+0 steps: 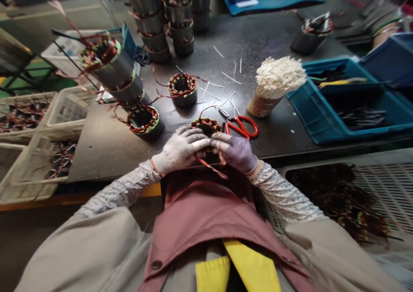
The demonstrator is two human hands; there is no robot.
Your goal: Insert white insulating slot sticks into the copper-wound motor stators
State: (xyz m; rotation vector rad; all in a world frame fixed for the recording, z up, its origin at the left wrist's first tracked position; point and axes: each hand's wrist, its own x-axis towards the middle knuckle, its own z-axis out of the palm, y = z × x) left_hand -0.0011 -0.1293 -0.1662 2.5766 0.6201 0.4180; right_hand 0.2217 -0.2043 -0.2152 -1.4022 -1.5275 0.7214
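At the table's near edge stands a motor stator (205, 123), a ring with copper windings and red wires. My left hand (182, 149), in a white glove, curls its fingers over the near left of its rim. My right hand (238, 152), in a purple glove with pale fingertips, closes on the near right of the same stator. The fingertips of both hands almost meet over it and hide its front. A twisted red lead (211, 168) hangs out below them toward the apron. Red-handled scissors (242, 127) lie just beyond my right hand, blades pointing away.
More stators (183, 89) stand beyond my hands, with tall stacks (151, 25) behind. White sticks (230, 77) lie scattered; a bundle (279, 76) stands upright. Blue bins (318, 119) are right, white crates (69, 107) left. Another person's arm (383, 29) shows at upper right.
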